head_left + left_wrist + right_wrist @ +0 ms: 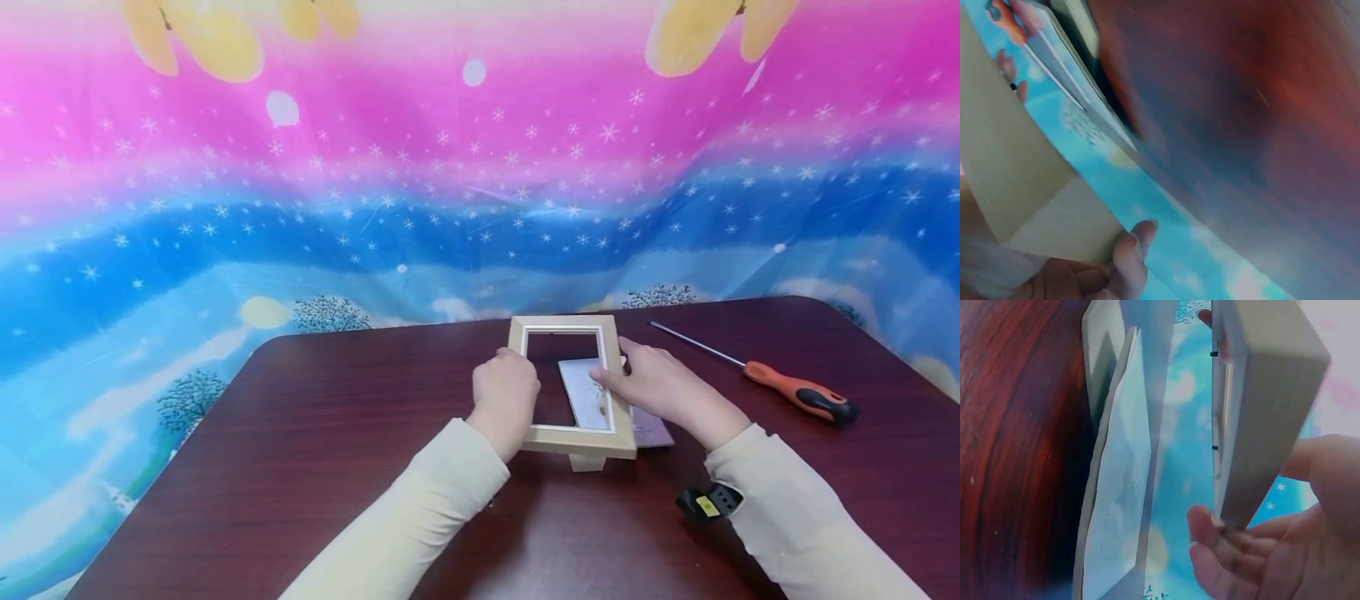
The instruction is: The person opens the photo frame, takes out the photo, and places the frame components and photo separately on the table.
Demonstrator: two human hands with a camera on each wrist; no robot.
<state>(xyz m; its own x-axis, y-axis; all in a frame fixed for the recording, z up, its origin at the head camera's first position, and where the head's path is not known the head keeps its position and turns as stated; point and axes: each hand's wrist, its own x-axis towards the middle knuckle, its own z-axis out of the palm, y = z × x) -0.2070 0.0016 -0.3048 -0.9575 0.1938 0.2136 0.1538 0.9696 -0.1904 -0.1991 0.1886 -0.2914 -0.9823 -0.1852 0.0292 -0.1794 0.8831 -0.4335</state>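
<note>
A light wooden picture frame (577, 442) with an inner white edge is held up over the table, its middle open. My left hand (506, 392) grips its left side, with fingertips curled round the edge in the left wrist view. On the opposite side, my right hand (663, 379) holds the frame between thumb and fingers. Small dark tabs show along its back in the right wrist view. Beneath the frame lies a printed card (1119, 475), partly seen through the opening. Under the card is a pale board (1100, 350); a pale piece (587, 462) juts out below the frame.
A screwdriver (798, 392) with an orange and black handle lies on the right of the dark reddish table (337, 467). A colourful cloth (450, 167) hangs behind the table's far edge. A black band (708, 502) is on the right wrist.
</note>
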